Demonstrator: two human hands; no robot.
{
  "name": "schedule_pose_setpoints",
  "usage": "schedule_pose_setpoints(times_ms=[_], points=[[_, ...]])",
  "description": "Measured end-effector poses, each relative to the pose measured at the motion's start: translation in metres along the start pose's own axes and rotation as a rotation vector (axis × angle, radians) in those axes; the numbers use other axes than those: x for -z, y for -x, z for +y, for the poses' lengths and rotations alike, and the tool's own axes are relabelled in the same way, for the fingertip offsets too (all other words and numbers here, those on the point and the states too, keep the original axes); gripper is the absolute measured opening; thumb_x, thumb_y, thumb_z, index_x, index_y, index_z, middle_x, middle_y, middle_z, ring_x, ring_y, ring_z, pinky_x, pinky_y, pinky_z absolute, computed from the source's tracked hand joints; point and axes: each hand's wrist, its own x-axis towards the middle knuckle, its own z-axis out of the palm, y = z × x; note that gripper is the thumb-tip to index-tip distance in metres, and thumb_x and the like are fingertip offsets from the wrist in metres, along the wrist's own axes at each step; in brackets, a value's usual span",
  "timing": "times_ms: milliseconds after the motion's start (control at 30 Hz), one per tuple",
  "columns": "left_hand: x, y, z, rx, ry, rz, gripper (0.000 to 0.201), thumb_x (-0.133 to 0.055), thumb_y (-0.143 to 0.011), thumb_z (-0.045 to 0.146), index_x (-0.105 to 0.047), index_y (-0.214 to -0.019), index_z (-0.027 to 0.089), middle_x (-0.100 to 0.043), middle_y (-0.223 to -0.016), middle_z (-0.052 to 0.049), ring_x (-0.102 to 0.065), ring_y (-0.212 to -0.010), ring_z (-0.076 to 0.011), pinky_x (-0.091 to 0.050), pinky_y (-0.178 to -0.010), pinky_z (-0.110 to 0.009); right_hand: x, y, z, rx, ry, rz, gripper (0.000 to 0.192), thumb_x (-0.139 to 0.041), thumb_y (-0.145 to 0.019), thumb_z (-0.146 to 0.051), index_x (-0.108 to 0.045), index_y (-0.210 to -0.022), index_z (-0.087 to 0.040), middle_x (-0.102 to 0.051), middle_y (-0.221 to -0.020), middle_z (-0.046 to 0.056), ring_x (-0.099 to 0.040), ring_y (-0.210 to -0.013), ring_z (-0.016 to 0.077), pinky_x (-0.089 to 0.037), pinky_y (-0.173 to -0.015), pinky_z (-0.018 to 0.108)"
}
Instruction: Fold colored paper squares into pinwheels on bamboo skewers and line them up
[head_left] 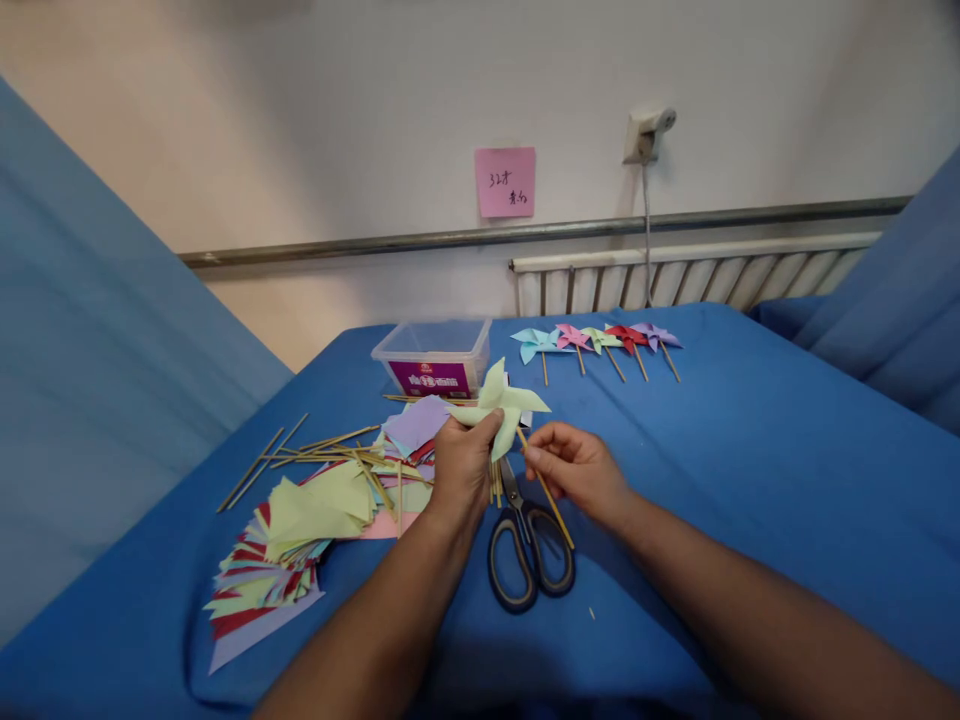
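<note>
Pale green paper folded into a pinwheel (511, 398) is pinched in my left hand (466, 455), the thumb pressing near its centre. My right hand (574, 462) is closed on a thin wooden stick (555, 505), which slants down and right from beneath the pinwheel. Whether the stick is fastened to the paper I cannot tell. Below my hands lies a pair of scissors (529, 550) with dark handles, its blades pointing away from me. Left of my left hand are fanned paper sheets (319, 510) in green, red, purple and other colours, with loose sticks (322, 450) among them.
A clear plastic box (431, 345) with a purple label stands behind the papers. Several finished pinwheels (600, 340) lie in a row at the back right on the blue cloth (720, 450). Behind are a radiator (705, 275), a metal pipe (420, 241) and a wall socket (643, 138).
</note>
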Motion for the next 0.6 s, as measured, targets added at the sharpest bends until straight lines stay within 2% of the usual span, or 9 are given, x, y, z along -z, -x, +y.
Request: schedule_pose_setpoints(times_ms=[133,233,333,600], points=[[0.001,0.003,-0.006,-0.018,-0.119,-0.006,0.033,-0.083,-0.050,0.028,-0.068,-0.074,0.011,-0.069,-0.067,-0.005,-0.059,-0.055,-0.0151,-0.045,-0.056,-0.027,0.005,-0.005,0.000,0.047,-0.020,0.096,0.034,-0.072,-0.071,-0.050,-0.059,-0.077,-0.019,-0.062,-0.059,-0.003,-0.043,-0.041,0.0062,-0.035,-0.040,0.020],[0.001,0.005,-0.012,-0.042,-0.177,-0.058,0.032,-0.082,-0.053,0.029,-0.069,-0.078,0.012,-0.070,-0.071,-0.005,-0.060,-0.059,-0.0153,-0.046,-0.058,-0.027,0.009,-0.010,0.005,0.044,-0.029,0.129,0.035,-0.072,-0.071,-0.050,-0.059,-0.077,-0.018,-0.064,-0.060,-0.002,-0.044,-0.041,0.0061,-0.035,-0.041,0.021],[0.001,0.006,-0.015,-0.061,-0.204,-0.100,0.029,-0.081,-0.056,0.029,-0.070,-0.078,0.014,-0.070,-0.072,-0.003,-0.060,-0.061,-0.0150,-0.045,-0.060,-0.026,0.011,-0.013,0.008,0.044,-0.016,0.139,0.036,-0.072,-0.071,-0.051,-0.060,-0.077,-0.018,-0.064,-0.061,-0.002,-0.044,-0.041,0.0062,-0.035,-0.042,0.021],[-0.001,0.009,-0.015,-0.089,-0.252,-0.100,0.023,-0.079,-0.057,0.027,-0.069,-0.073,0.013,-0.067,-0.067,-0.003,-0.057,-0.060,-0.0137,-0.044,-0.061,-0.025,0.009,-0.013,0.011,0.028,0.014,0.106,0.039,-0.070,-0.070,-0.055,-0.060,-0.074,-0.018,-0.065,-0.061,-0.001,-0.043,-0.039,0.0059,-0.032,-0.041,0.021]])
